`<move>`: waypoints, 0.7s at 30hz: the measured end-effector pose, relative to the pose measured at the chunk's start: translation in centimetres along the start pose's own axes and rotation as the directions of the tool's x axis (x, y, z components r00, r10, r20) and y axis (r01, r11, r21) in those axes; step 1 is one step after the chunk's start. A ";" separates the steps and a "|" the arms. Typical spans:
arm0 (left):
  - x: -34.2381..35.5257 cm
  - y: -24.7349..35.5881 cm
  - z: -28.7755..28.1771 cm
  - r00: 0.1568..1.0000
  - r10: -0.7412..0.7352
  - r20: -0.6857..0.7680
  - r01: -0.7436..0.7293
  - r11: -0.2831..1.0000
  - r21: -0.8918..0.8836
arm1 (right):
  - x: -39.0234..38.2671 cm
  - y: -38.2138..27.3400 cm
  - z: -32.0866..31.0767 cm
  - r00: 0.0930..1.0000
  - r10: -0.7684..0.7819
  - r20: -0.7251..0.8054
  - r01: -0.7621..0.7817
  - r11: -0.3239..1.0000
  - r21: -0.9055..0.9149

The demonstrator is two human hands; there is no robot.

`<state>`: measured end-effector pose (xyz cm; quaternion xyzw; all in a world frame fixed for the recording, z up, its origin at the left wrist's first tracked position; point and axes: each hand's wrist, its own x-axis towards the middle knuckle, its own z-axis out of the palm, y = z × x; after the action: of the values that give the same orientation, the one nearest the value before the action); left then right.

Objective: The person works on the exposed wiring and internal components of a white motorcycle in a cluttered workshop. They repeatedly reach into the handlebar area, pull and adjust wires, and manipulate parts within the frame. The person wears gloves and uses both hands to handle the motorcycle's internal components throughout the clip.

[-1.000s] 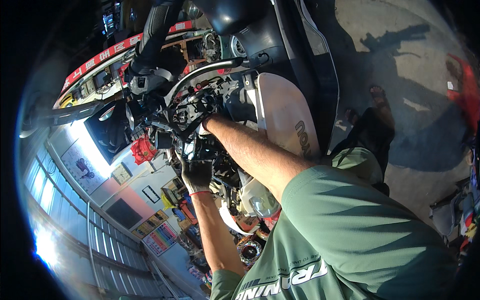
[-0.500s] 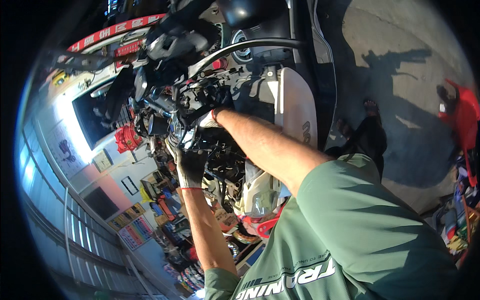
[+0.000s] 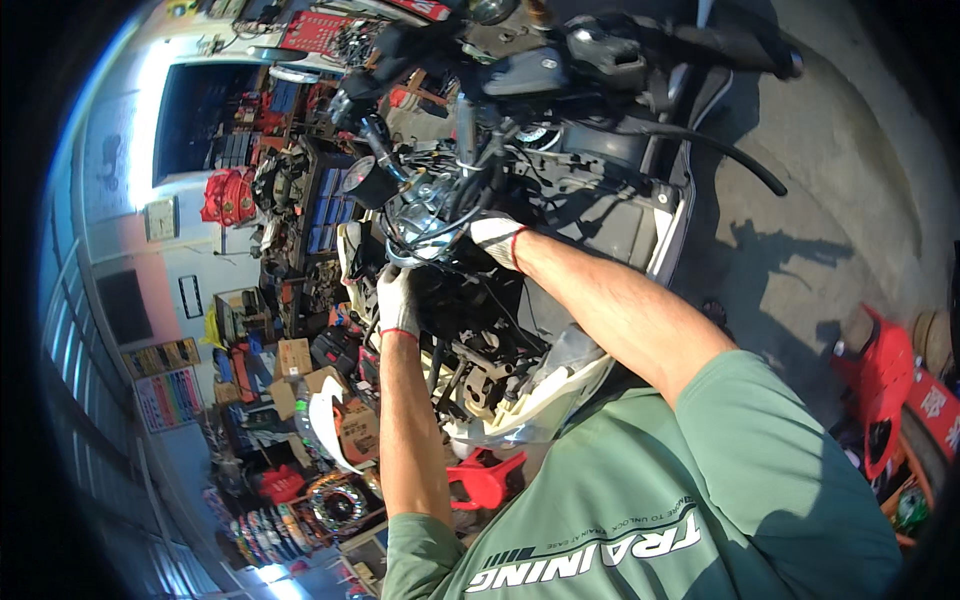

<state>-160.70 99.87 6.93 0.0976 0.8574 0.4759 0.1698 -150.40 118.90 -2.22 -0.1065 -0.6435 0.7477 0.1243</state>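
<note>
Both my hands wear white knit gloves with red cuffs. They work at the stripped front of a motorbike, where a round, shiny chrome headlight (image 3: 425, 240) sits among cables. My left hand (image 3: 398, 302) is closed at the lower rim of the headlight, its fingertips partly hidden behind it. On the other side, my right hand (image 3: 497, 242) reaches in beside the black cables with bent fingers; what they grip is hidden. A round black gauge (image 3: 369, 183) sits just beyond the headlight. Below my hands lie exposed wires and a metal bracket (image 3: 485, 385) inside pale body panels.
Handlebars with a black grip (image 3: 755, 50) and a long black lever or tube (image 3: 730, 155) stick out at the upper right. Shelves and cardboard boxes (image 3: 357, 430) crowd the left side. A red plastic chair (image 3: 875, 375) stands at the right, and another red object (image 3: 487, 480) near my body.
The view has shifted, so the motorbike front sits farther right and lower in it. My left hand has turned from its dark palm side to its white back. Both hands stay at the headlight.
</note>
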 end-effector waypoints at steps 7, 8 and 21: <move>4.7 -2.5 -0.4 0.979 0.090 0.185 -0.084 0.996 -0.039 | -0.4 -0.7 -0.9 0.975 0.211 0.069 -0.222 0.935 0.275; 4.8 -1.8 0.3 0.983 -0.006 0.183 0.025 0.994 -0.103 | -0.3 -0.9 -1.4 0.968 0.240 0.072 -0.250 0.907 0.339; 4.0 0.7 3.2 0.929 -0.184 0.320 0.325 0.818 -0.474 | 0.0 -1.7 -0.8 0.901 0.403 0.158 -0.290 0.293 0.911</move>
<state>-163.12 104.05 5.14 -0.0071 0.6725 0.6450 0.3628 -150.00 119.91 -0.67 -0.1937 -0.0731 0.9779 0.0299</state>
